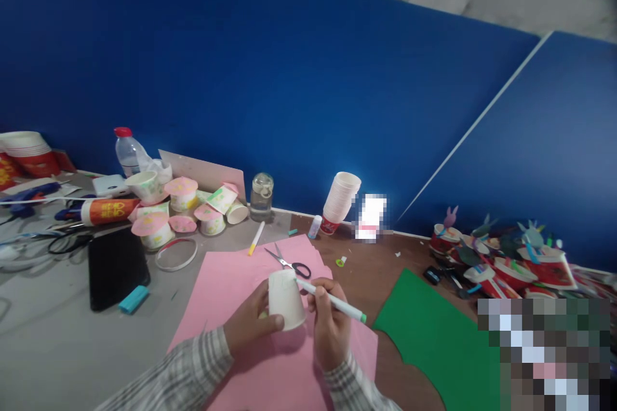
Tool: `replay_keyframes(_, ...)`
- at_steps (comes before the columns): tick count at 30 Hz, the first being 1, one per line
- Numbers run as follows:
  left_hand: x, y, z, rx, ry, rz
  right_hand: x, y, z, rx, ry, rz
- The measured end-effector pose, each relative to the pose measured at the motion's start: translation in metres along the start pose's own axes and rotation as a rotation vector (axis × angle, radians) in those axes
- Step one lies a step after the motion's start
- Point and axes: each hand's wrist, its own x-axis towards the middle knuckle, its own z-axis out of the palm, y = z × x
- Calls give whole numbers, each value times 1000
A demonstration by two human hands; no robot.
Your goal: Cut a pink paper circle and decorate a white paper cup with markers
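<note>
A white paper cup (285, 303) rests in my left hand (251, 319), whose thumb presses its side while the other fingers go behind it. My right hand (331, 324) is closed around a white marker (344, 306) with a green end. The marker's tip meets the cup near its upper right edge, where faint green marks show. Below both hands lies a sheet of pink paper (216, 289). Scissors (289, 263) with dark handles lie spread on the paper just beyond the cup. A second marker (256, 239), white with a yellow end, lies past the paper's far edge.
Stacked paper cups (341, 199) and a glue stick (315, 227) stand near the blue partition (289, 77). Green paper (434, 340) lies right, before decorated cups (511, 270). Leftward are a black phone (118, 268), a tape ring (176, 254), decorated cups (153, 231) and a glass jar (261, 198).
</note>
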Motion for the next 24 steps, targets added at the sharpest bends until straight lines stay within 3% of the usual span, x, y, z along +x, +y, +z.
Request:
replay_keyframes(4, 0, -1, 0, -3, 1, -16, 1, 2, -1, 41, 17, 29)
replay_keyframes(13, 0, 0, -1, 14, -22, -10, -3, -5, 0, 45, -80, 10)
replay_keyframes(19, 0, -1, -2, 31, 13, -41, 4, -1, 1, 150, 36, 11)
replay_keyframes(24, -2, 2, -2, 119, 49, -48, 8, 9, 3, 48, 49, 60)
